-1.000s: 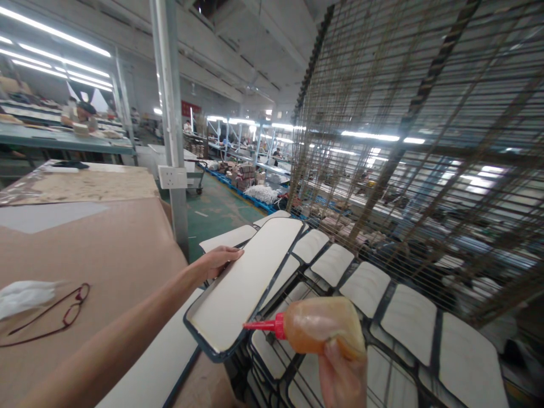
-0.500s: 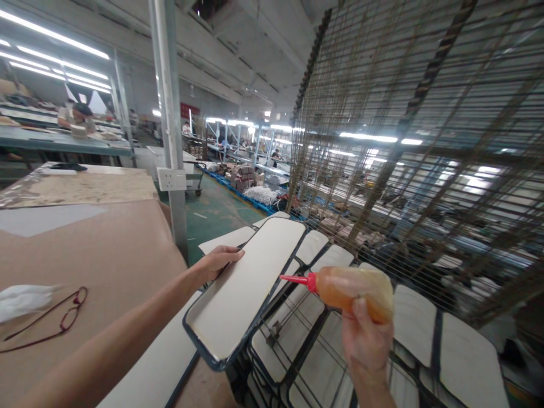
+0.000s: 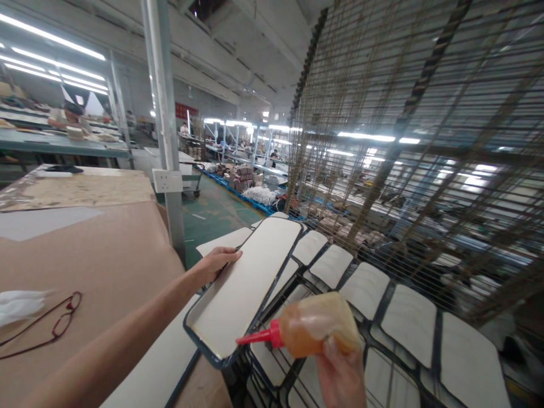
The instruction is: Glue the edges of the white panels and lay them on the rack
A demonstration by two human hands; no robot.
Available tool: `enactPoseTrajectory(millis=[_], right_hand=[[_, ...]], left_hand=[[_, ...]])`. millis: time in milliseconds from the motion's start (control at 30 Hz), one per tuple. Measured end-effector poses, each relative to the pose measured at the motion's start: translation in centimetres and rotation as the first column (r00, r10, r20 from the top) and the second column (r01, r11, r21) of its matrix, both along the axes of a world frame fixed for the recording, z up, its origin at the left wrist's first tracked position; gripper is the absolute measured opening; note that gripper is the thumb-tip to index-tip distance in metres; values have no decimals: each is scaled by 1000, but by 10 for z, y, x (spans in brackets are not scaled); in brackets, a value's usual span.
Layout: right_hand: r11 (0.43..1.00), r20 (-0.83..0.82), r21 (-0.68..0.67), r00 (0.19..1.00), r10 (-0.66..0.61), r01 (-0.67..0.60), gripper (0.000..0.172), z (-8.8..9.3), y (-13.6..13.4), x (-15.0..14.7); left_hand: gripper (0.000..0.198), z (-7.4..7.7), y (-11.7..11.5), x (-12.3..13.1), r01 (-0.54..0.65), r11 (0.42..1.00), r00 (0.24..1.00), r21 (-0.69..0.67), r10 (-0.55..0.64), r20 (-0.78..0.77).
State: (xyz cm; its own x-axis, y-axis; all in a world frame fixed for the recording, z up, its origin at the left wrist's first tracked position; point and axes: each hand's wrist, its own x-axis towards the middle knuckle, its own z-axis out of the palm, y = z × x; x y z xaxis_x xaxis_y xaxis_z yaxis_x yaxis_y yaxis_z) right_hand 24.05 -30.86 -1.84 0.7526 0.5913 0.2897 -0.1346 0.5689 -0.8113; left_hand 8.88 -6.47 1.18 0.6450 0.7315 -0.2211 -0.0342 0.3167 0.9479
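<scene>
My left hand [image 3: 220, 262] grips the left long edge of a white panel with a dark blue rim [image 3: 249, 277], thumb on its top face. The panel has rounded corners and lies tilted over other pieces. In my right hand [image 3: 342, 368] is a glue bottle [image 3: 317, 326], a squeeze bottle with amber liquid and a red nozzle. It is held on its side, and the nozzle tip meets the panel's right edge near the lower corner. A thin yellowish line runs along that edge. Similar dark-rimmed white panels [image 3: 365, 289] are fanned out on a wire rack beneath and to the right.
A tall wire rack [image 3: 403, 113] leans up at the right. On the brown-covered table [image 3: 127, 260] at the left lie eyeglasses [image 3: 63, 323] and a white crumpled item [image 3: 19, 306]. A metal post [image 3: 164, 113] with a socket box [image 3: 167, 181] stands ahead. People work farther back.
My right hand has brought the glue bottle down and left, its nozzle travelling along the panel's right edge toward the lower corner. My left hand keeps its grip on the panel.
</scene>
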Motion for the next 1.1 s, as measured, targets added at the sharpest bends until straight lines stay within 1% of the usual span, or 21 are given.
enactPoseTrajectory(millis=[33,100,167,200,300,367,433,533,633,667,700,767,867,933,1000,1033,1100], right_hand=[[999,14,21,999,-38,38,48,6,3,3],[985,36,69,986,-164,161,46,20,12,15],[960,33,104,964,-265,260,47,33,23,30],[950,23,115,955,-296,291,48,39,28,36],[933,2,161,945,-326,321,49,50,39,51],[920,1,192,937,-350,343,49,54,43,57],[910,4,194,927,-374,366,50,55,46,62],[908,6,175,922,-387,380,52,52,48,70],[913,4,161,925,-380,374,50,43,45,72],[919,5,150,930,-368,363,49,39,43,71],[927,7,136,935,-354,350,49,33,41,68],[943,33,97,946,-324,320,52,19,34,58],[967,129,39,959,-253,250,55,-5,24,34],[978,193,20,958,-210,210,58,-18,19,20],[978,232,21,950,-209,210,60,-21,18,16],[973,243,28,943,-229,229,60,-18,20,20],[956,240,60,925,-294,288,58,-3,29,35]], left_hand=[[34,1,-2,1,-5,1000,1000,4,5,-2],[34,3,-8,2,-2,1000,1000,13,2,-5],[35,7,-15,4,16,1000,1000,25,-16,-2],[35,9,-19,5,23,999,1000,35,-23,2],[36,15,-28,8,33,993,999,112,-33,3],[36,18,-32,9,48,984,999,173,-49,-3],[35,19,-35,10,85,978,996,191,-87,-3],[33,19,-38,9,171,973,983,154,-179,37],[34,19,-40,7,312,939,940,144,-327,96],[35,19,-40,7,342,929,927,145,-358,109],[37,19,-40,7,349,926,923,144,-366,117],[41,18,-38,8,321,938,934,134,-337,116],[48,17,-32,12,281,949,952,144,-295,85],[50,15,-29,13,273,946,953,176,-291,88],[50,12,-28,13,270,941,950,204,-295,101],[50,11,-29,13,272,939,949,209,-298,103],[48,8,-32,11,285,936,946,208,-309,95]])
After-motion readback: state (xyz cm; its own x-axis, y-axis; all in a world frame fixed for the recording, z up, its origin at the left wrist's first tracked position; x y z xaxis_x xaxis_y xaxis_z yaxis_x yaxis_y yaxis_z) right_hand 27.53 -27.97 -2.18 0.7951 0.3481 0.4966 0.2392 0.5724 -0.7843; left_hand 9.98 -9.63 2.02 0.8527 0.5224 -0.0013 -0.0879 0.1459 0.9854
